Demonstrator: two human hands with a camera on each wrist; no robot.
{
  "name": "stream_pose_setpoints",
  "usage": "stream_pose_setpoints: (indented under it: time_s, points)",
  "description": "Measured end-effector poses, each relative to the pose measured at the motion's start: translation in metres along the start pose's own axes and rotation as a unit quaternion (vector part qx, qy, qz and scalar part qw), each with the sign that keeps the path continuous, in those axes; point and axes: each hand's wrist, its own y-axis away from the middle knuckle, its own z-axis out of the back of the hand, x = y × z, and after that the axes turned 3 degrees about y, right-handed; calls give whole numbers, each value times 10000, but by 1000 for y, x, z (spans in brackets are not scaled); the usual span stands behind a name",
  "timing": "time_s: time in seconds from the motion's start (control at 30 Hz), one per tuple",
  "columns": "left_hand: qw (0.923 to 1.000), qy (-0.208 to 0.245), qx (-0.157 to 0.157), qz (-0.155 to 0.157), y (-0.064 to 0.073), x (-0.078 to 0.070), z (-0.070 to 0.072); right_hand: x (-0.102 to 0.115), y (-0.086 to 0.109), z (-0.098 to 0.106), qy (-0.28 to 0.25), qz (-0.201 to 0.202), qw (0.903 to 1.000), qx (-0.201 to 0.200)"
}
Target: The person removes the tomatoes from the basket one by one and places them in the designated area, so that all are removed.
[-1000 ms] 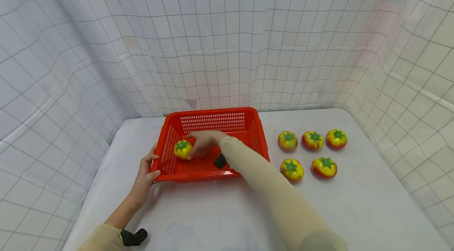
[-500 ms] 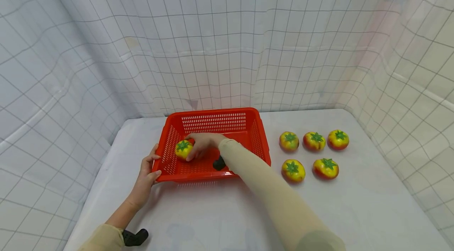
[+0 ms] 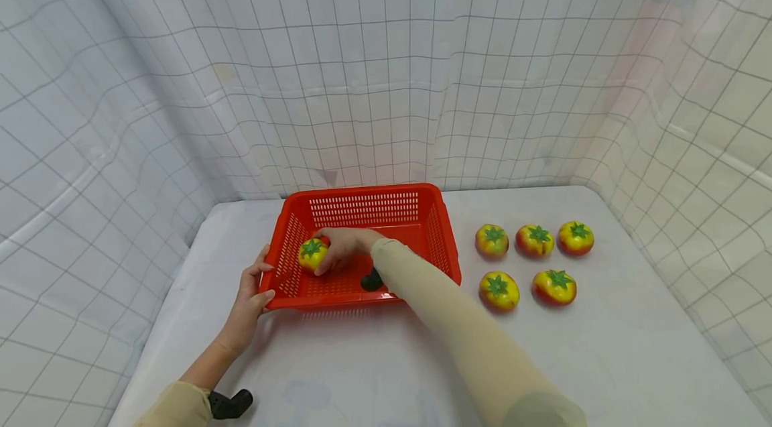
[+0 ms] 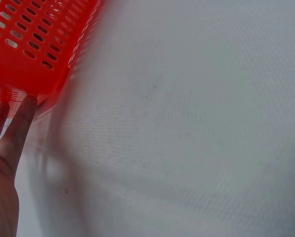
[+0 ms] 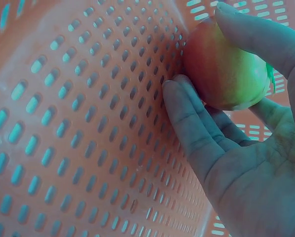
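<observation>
A red plastic basket (image 3: 362, 301) stands on the white-covered table, its walls full of slots. My left hand (image 3: 246, 293) holds its front left corner, the thumb at the front and the fingers at the left rim. In the left wrist view, two fingers (image 4: 20, 126) touch the basket wall. Inside, near the left wall, a yellow-red tomato (image 3: 311, 254) with green leaves sits in the grip of my right hand (image 3: 345, 246). The right wrist view shows the thumb on one side of the tomato (image 5: 226, 69) and the fingers around the other, close to the slotted basket floor.
To the right of the basket lie several more tomatoes in two rows, among them a front one (image 3: 498, 291) and a far right one (image 3: 575, 238). White gridded curtains (image 3: 386, 78) hang behind the table (image 3: 362, 373) and on both sides.
Both hands and the tomato in the basket stay nearly where they were. The whole head view has shifted very slightly.
</observation>
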Motion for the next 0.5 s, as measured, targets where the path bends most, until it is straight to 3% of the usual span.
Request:
stream_pose_setpoints:
  time_s: [0.5]
  points:
    - [10000, 48, -19, 16, 2, -3, -1, 0, 1, 2, 99, 58, 9999, -48]
